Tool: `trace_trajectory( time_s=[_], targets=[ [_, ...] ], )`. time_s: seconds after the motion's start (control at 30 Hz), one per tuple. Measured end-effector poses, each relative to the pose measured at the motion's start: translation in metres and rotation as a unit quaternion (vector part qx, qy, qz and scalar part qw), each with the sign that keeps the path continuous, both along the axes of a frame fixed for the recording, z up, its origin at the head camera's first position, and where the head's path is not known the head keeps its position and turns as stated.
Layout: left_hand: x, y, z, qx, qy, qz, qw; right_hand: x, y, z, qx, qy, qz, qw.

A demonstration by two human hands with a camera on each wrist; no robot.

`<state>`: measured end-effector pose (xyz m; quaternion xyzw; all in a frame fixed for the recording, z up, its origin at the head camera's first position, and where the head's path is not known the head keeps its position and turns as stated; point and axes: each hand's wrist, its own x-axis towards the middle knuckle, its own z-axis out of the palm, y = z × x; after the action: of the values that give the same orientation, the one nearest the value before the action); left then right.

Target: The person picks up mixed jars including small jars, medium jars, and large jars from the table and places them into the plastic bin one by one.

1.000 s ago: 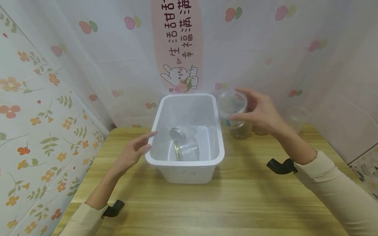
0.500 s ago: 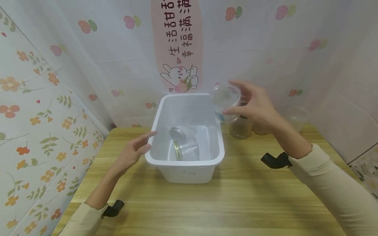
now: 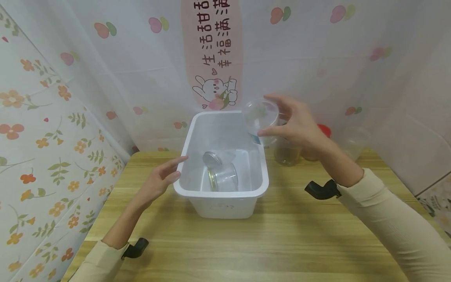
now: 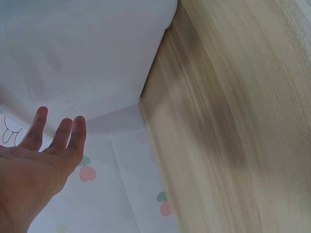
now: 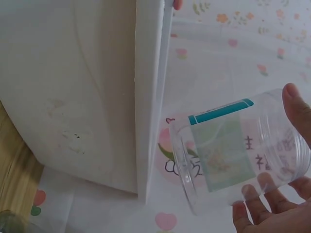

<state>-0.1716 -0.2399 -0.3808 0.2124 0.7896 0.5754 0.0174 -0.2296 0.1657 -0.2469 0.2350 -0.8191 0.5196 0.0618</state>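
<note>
My right hand [image 3: 296, 123] grips a clear plastic jar [image 5: 228, 150] between thumb and fingers near one end. A label with a teal strip is on its side. In the head view the jar overlaps the right rim of a white plastic tub [image 3: 220, 194], above the table. At the tub's left rim rests my left hand [image 3: 160, 182], its fingertips touching the edge. The left wrist view shows that hand's fingers [image 4: 63, 138] loosely extended beside the tub wall. Inside the tub lie a clear jar with a gold-coloured lid [image 3: 225, 178] and one with a silver lid [image 3: 212, 158].
Behind my right hand, several clear jars stand at the back right of the wooden table [image 3: 225, 246], including one with a red lid [image 3: 325, 130] and a clear one [image 3: 356, 141]. A patterned curtain [image 3: 299, 58] hangs directly behind the table.
My right hand has lifted the clear jar from beside the tub and moved it left, over the tub's right rim. My left hand has stayed at the left rim.
</note>
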Motion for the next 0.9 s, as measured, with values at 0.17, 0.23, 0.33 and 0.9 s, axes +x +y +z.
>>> trace_trajectory(
  time_s=[0.17,0.23,0.33,0.9],
  targets=[
    [0.000,0.000,0.001,0.001,0.000,-0.001,1.0000,-0.001,-0.004,0.000,-0.002,-0.012,0.006,0.9999],
    [0.000,0.001,0.001,0.002,0.001,-0.001,1.0000,0.000,-0.006,0.000,0.004,-0.015,0.005,0.9999],
    [0.000,0.001,0.001,0.003,0.001,-0.002,1.0000,-0.001,-0.010,0.001,0.014,-0.017,0.004,0.9997],
    [0.000,0.001,0.000,-0.002,0.007,0.004,1.0000,-0.013,-0.029,-0.002,0.041,0.008,0.037,0.9984]
  ],
)
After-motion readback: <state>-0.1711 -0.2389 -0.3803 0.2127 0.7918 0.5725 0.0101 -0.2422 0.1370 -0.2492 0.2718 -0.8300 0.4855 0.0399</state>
